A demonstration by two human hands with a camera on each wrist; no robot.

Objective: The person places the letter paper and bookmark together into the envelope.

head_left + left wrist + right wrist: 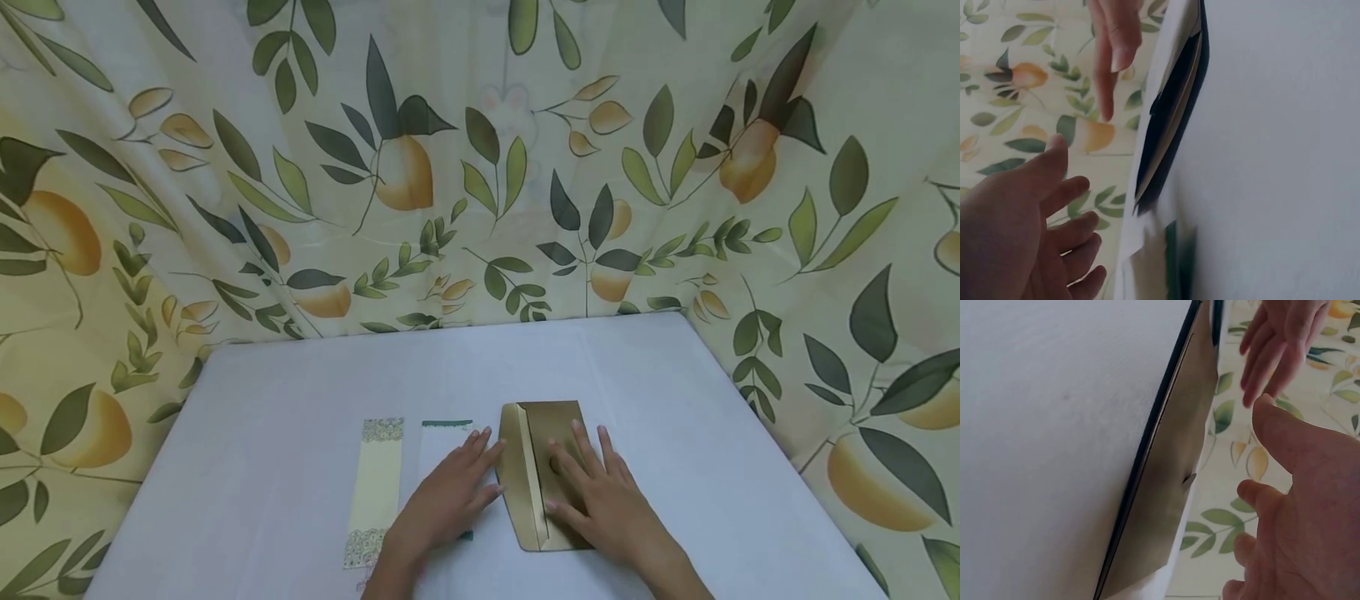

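Observation:
A gold envelope (562, 442) lies on the white table, its long flap folded out to the left. My right hand (603, 496) is over its body with fingers spread, and in the right wrist view a gap shows between the fingers and the envelope (1166, 462). My left hand (453, 487) is over a white card with green end bands (438, 442) and hides much of it. Its fingers are relaxed and hold nothing, fingertips near the flap edge. In the left wrist view the envelope (1175, 112) stands slightly open along one side.
Left of the white card lies a pale yellow strip (380, 483) with lace-patterned ends. Both rest on the white tabletop (285, 450). A curtain (480, 167) printed with leaves and orange fruit hangs behind and beside the table.

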